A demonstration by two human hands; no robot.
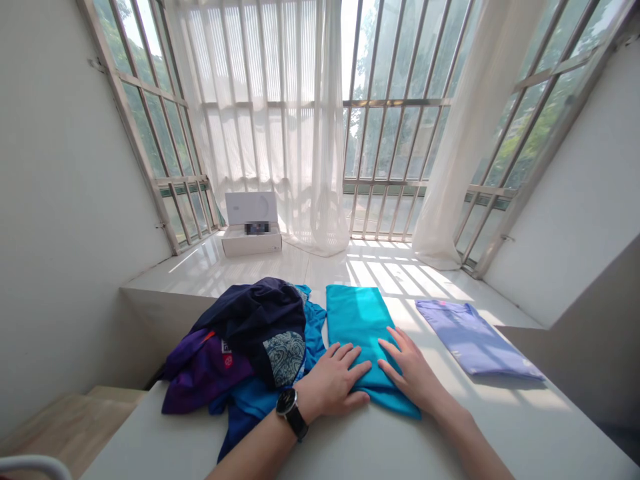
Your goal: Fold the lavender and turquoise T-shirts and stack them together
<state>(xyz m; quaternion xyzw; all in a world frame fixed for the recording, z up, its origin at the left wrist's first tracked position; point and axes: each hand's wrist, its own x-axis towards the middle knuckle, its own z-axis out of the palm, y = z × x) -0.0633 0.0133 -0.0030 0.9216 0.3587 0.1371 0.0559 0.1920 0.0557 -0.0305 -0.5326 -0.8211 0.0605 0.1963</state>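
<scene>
A turquoise garment point(357, 313), folded into a long rectangle, lies flat in front of me on the white table. My left hand point(337, 380) rests on its near left part, fingers spread, with a black-strapped watch point(289, 407) on the wrist. On the right side of the cloth lies my right hand point(407, 367), its fingers also apart. Neither hand grips the fabric. To the left is a loose heap of clothes point(265, 307), dark navy, purple and blue, with a paisley-patterned patch. A folded lavender garment point(475, 340) lies to the right.
The white table point(390, 447) meets a sunlit window ledge point(320, 267). An open white box point(253, 243) stands on the ledge at back left. Sheer curtains point(310, 133) hang before barred windows. A white curved rail point(35, 465) shows at bottom left.
</scene>
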